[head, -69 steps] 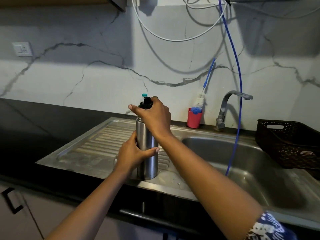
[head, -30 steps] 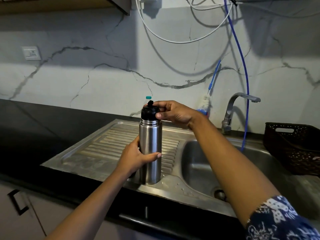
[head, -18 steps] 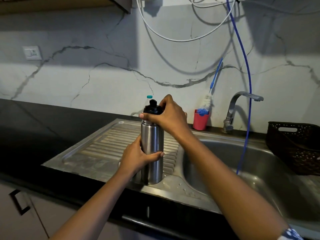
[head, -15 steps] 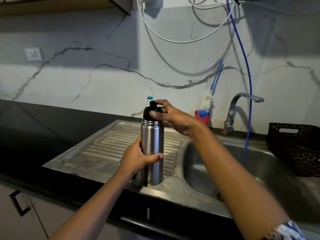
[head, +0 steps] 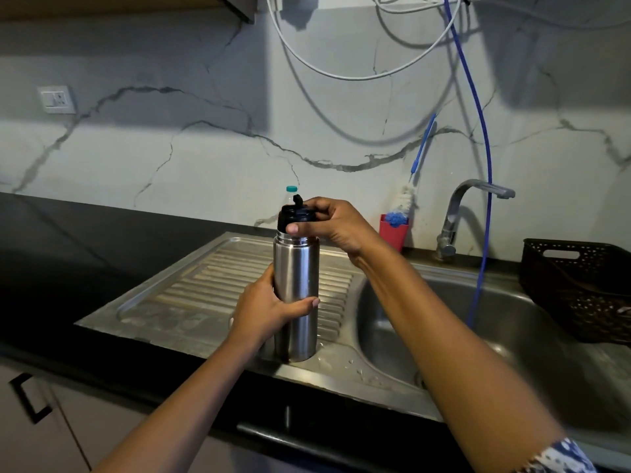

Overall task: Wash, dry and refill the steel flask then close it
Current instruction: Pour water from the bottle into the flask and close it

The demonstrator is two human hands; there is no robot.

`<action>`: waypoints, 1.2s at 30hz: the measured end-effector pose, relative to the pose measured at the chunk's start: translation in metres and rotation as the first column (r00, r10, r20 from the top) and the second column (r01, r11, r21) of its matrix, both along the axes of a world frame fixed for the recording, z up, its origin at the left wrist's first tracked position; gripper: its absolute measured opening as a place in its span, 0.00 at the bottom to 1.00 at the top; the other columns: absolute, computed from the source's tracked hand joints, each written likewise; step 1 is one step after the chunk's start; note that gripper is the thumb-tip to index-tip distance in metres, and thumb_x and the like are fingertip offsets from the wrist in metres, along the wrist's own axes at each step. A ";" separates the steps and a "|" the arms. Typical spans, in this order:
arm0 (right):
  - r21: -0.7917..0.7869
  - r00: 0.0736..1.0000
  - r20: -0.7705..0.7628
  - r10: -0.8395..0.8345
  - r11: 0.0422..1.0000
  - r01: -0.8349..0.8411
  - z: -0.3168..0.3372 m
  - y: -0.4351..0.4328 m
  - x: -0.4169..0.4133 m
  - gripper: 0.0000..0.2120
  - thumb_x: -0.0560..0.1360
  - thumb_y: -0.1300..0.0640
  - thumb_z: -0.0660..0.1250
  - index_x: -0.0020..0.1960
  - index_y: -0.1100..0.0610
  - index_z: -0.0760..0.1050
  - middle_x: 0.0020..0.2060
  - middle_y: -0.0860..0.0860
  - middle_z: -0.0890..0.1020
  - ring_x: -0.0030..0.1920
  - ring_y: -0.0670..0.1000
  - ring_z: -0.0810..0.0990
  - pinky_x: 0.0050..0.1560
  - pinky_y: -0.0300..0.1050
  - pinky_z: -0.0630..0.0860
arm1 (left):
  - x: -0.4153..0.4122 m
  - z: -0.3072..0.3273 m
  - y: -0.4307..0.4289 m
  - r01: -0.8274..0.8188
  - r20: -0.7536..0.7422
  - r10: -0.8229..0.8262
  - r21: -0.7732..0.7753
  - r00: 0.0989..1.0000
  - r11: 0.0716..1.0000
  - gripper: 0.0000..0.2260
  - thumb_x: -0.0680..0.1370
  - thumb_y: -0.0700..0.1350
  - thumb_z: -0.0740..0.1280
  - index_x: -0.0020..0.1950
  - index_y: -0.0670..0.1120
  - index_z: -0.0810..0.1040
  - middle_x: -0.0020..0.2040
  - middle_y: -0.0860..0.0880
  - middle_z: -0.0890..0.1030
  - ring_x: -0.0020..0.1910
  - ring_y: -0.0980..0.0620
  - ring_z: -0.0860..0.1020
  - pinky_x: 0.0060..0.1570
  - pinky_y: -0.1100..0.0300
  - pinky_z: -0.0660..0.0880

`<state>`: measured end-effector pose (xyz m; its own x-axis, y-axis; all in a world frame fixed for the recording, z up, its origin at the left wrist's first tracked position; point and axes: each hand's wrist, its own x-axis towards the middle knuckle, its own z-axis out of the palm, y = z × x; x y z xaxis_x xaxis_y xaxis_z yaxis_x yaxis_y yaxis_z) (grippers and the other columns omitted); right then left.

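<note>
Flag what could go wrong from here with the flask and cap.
1. The steel flask stands on the drainboard beside water droplets. Twisting the cap could make its base skid despite the left hand's grip.
2. Neck rings show below the black cap that the right hand holds. It may not be fully seated, so the flask could leak.

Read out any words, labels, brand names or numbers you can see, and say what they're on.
None can be read. The steel flask and its black lid show no print, the plastic bottle behind them is mostly hidden, and the wall switch plate shows no legible marking.
</note>
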<state>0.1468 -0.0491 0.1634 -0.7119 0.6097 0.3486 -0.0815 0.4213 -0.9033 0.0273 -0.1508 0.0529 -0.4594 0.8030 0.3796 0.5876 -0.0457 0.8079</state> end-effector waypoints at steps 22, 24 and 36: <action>0.095 0.941 -0.064 -0.331 0.937 0.336 -0.013 -0.029 -0.030 0.17 0.63 0.47 0.76 0.46 0.53 0.78 0.41 0.49 0.83 0.43 0.50 0.82 0.50 0.52 0.79 | 0.000 -0.009 0.008 -0.182 -0.155 0.180 0.003 0.971 0.983 0.39 0.54 0.72 0.67 0.60 0.53 0.72 0.48 0.51 0.82 0.46 0.50 0.81 0.46 0.50 0.79; 0.148 0.902 -0.082 -0.424 0.890 0.431 -0.014 -0.034 -0.033 0.17 0.63 0.44 0.76 0.46 0.52 0.78 0.40 0.47 0.83 0.44 0.50 0.81 0.50 0.51 0.78 | 0.002 -0.010 0.007 -0.198 -0.172 0.197 0.007 0.965 0.980 0.39 0.55 0.72 0.67 0.60 0.52 0.72 0.48 0.51 0.82 0.46 0.50 0.81 0.46 0.50 0.79; 0.041 0.989 -0.017 -0.147 0.988 0.147 -0.006 -0.017 0.003 0.26 0.64 0.51 0.78 0.57 0.50 0.69 0.53 0.51 0.80 0.53 0.50 0.80 0.57 0.49 0.76 | 0.003 -0.006 -0.007 0.071 0.107 -0.071 0.010 0.992 0.997 0.46 0.50 0.76 0.71 0.63 0.60 0.64 0.60 0.53 0.77 0.56 0.53 0.78 0.55 0.49 0.77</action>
<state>0.1494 -0.0665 0.1570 -0.6105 0.6920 0.3853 -0.0282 0.4672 -0.8837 0.0303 -0.1576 0.0470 -0.4397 0.8327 0.3365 0.4929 -0.0895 0.8655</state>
